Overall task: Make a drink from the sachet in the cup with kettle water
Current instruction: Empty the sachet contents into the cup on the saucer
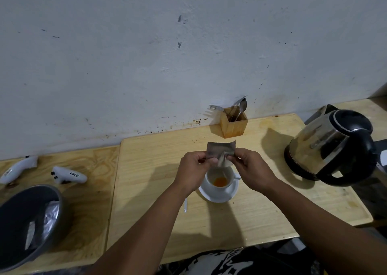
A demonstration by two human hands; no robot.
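A silver sachet (219, 149) is pinched between my left hand (195, 166) and my right hand (250, 166), tipped mouth-down just above the cup. The white cup (211, 175) stands on a white saucer (226, 197) on the wooden table and has orange powder (219, 181) at its bottom. A thin trickle seems to fall from the sachet into the cup. The steel and black kettle (333, 147) stands at the right, well apart from my hands, lid shut and handle toward me.
A wooden holder (233, 126) with a fork and spoons stands against the wall behind the cup. A small torn strip (185, 205) lies left of the saucer. A grey bin (31, 220) with foil scraps and two white handheld devices (69, 175) are at the left.
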